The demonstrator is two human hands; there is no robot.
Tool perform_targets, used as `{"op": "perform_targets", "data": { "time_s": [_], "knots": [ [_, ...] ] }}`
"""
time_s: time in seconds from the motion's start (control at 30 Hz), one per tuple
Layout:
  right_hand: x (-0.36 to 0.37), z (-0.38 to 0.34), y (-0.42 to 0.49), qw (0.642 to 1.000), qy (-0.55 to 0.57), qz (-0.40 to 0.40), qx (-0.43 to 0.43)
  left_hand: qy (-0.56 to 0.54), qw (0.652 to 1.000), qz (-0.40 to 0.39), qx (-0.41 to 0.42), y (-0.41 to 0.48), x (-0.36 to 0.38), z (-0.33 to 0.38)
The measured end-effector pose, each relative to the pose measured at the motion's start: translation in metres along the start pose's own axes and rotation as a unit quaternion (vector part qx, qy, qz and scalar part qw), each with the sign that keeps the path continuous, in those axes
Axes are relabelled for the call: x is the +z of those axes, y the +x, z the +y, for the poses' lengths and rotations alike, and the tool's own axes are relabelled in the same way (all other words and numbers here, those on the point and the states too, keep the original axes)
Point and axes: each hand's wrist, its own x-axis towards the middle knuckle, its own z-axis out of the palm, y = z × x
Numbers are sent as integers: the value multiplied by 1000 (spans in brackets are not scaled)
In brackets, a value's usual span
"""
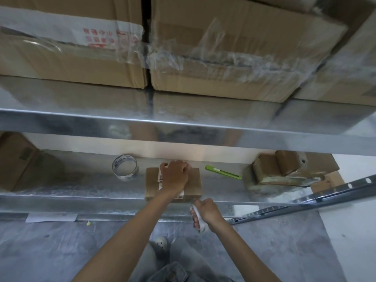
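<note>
Small flat cardboard box (193, 181), with a white label, at the near edge of the dull galvanised steel shelf (81, 186). The left hand (175, 176) lies on it, fingers curled over its far edge. The right hand (206, 211), just near-right, grips an unidentifiable white object (198, 219). A clear tape ring (125, 166) stands to the left and a slim green cutter (222, 172) lies to the right.

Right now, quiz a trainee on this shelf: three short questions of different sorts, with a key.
1. True or false: the left hand is on the box.
2. What lies on the shelf to the right of the box? A scissors, B cutter, C hammer.
3. Fill in: the item gripped in the right hand is ____ in colour.
Key: 1 true; 2 B; 3 white.
</note>
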Motion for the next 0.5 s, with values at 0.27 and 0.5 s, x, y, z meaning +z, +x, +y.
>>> {"op": "perform_targets", "data": {
  "time_s": [0.27,0.5],
  "knots": [
    [-1,2,-5,1000,13,-3,-19,265,916,-230,196,-30,-26,-45],
    [-14,-19,-33,993,78,-28,-89,165,919,-335,126,-14,-67,-19]
  ]
}}
